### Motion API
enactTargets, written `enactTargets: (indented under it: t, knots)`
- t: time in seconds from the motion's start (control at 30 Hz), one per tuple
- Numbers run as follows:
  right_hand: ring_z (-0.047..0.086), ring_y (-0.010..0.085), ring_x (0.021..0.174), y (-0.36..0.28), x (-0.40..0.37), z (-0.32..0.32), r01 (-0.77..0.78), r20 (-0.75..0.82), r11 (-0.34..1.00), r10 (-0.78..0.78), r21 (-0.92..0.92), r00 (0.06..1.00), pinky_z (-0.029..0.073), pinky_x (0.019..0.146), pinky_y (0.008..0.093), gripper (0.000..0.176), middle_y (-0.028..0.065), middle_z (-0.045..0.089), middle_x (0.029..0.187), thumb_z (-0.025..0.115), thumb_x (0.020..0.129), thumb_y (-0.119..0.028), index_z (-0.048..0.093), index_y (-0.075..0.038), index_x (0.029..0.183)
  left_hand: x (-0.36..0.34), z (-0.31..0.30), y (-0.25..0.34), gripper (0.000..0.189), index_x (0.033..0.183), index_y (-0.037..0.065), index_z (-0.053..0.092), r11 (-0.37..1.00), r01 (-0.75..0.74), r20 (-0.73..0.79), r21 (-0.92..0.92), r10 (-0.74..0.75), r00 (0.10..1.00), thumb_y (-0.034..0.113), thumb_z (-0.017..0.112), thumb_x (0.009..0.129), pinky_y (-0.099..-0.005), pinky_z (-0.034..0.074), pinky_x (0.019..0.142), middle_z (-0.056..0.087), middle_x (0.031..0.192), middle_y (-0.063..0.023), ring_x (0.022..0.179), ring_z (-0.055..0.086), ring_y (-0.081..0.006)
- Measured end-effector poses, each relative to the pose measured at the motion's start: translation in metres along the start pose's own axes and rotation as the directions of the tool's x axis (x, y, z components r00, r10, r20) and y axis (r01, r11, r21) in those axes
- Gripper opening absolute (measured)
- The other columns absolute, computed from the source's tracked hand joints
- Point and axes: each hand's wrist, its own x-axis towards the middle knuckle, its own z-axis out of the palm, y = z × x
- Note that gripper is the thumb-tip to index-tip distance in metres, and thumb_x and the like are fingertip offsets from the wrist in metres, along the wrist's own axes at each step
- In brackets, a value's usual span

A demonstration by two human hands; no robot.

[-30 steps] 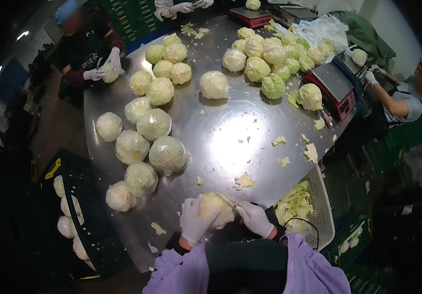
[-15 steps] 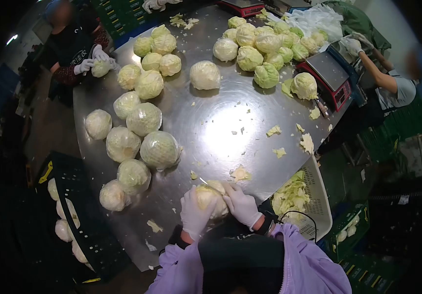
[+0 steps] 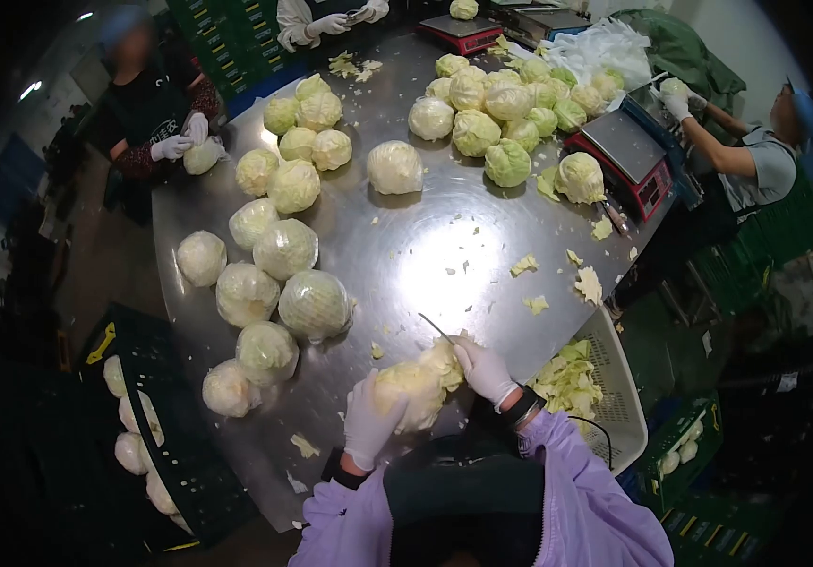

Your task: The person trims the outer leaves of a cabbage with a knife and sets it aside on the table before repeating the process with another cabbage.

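Observation:
A pale cabbage (image 3: 411, 395) rests at the near edge of the steel table, in front of my body. My gloved left hand (image 3: 368, 420) is wrapped round its left side. In my gloved right hand (image 3: 487, 371) is a knife (image 3: 437, 328), its thin blade pointing up and to the left. Below the blade, a loosened outer leaf (image 3: 444, 362) stands out from the cabbage's right side, touching or close to my right fingers. The knife's handle is hidden in my grip.
Film-wrapped cabbages (image 3: 285, 249) stand on the left of the steel table (image 3: 368, 274), with unwrapped ones (image 3: 505, 99) heaped at the back. Right of me is a white basket (image 3: 628, 406) of leaves. Red scales (image 3: 647, 184) and a green crate (image 3: 179, 444) flank the table; several co-workers stand around.
My right hand has moved right with the knife, away from the cabbage's top. A leaf now stands out from the cabbage's right side. My left hand stays on the cabbage.

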Motion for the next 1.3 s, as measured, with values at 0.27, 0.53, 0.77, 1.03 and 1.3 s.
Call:
enactTargets:
  t: [0.27, 0.53, 0.77, 1.03, 1.3]
  knots:
    - [0.064, 0.0376, 0.080, 0.006, 0.012, 0.002, -0.026, 0.018, 0.998, 0.027, -0.064, 0.999, 0.052, 0.072, 0.0437, 0.044, 0.0169, 0.065, 0.095, 0.061, 0.088, -0.035, 0.055, -0.011, 0.125, -0.037, -0.011, -0.029, 0.070, 0.136, 0.000, 0.045, 0.715, 0.308, 0.126, -0.627, -0.297, 0.947, 0.029, 0.076, 0.081, -0.0359, 0.045, 0.096, 0.053, 0.127, -0.0218, 0.117, 0.054, -0.0283]
    - [0.067, 0.0345, 0.089, -0.070, -0.034, 0.001, 0.378, 0.094, 0.915, -0.368, -0.139, 0.925, 0.055, 0.070, 0.0395, 0.055, 0.0229, 0.061, 0.118, 0.059, 0.092, -0.028, 0.042, -0.002, 0.137, -0.036, -0.007, 0.019, 0.065, 0.138, 0.006, 0.045, 0.985, 0.135, 0.030, -0.111, -0.132, 0.991, 0.039, 0.065, 0.085, -0.0412, 0.044, 0.095, 0.048, 0.131, -0.0191, 0.118, 0.051, -0.0373]
    - [0.065, 0.0348, 0.077, -0.053, 0.002, 0.016, 0.262, 0.159, 0.942, -0.231, -0.211, 0.960, 0.052, 0.064, 0.0411, 0.035, 0.0166, 0.067, 0.092, 0.056, 0.093, -0.034, 0.058, -0.007, 0.116, -0.033, -0.009, 0.004, 0.066, 0.138, 0.006, 0.045, 0.986, 0.044, -0.002, -0.160, -0.045, 0.999, 0.041, 0.065, 0.086, -0.0407, 0.045, 0.095, 0.047, 0.133, -0.0187, 0.119, 0.051, -0.0366]
    - [0.065, 0.0356, 0.085, -0.058, -0.019, 0.006, 0.389, 0.082, 0.912, -0.381, -0.127, 0.921, 0.051, 0.073, 0.0438, 0.051, 0.0185, 0.063, 0.112, 0.055, 0.093, -0.035, 0.047, -0.003, 0.131, -0.033, -0.011, -0.001, 0.061, 0.136, 0.006, 0.046, 0.983, 0.031, -0.002, -0.182, -0.032, 0.999, 0.037, 0.065, 0.087, -0.0413, 0.046, 0.094, 0.048, 0.133, -0.0199, 0.118, 0.052, -0.0371]
    - [0.066, 0.0328, 0.084, -0.043, -0.003, 0.010, 0.241, 0.075, 0.963, -0.233, -0.119, 0.970, 0.052, 0.061, 0.0410, 0.040, 0.0154, 0.068, 0.099, 0.055, 0.093, -0.034, 0.058, -0.005, 0.121, -0.022, -0.016, 0.009, 0.061, 0.137, 0.006, 0.045, 0.994, -0.007, 0.031, -0.105, 0.010, 0.999, 0.034, 0.066, 0.087, -0.0408, 0.046, 0.094, 0.049, 0.131, -0.0195, 0.116, 0.053, -0.0370]
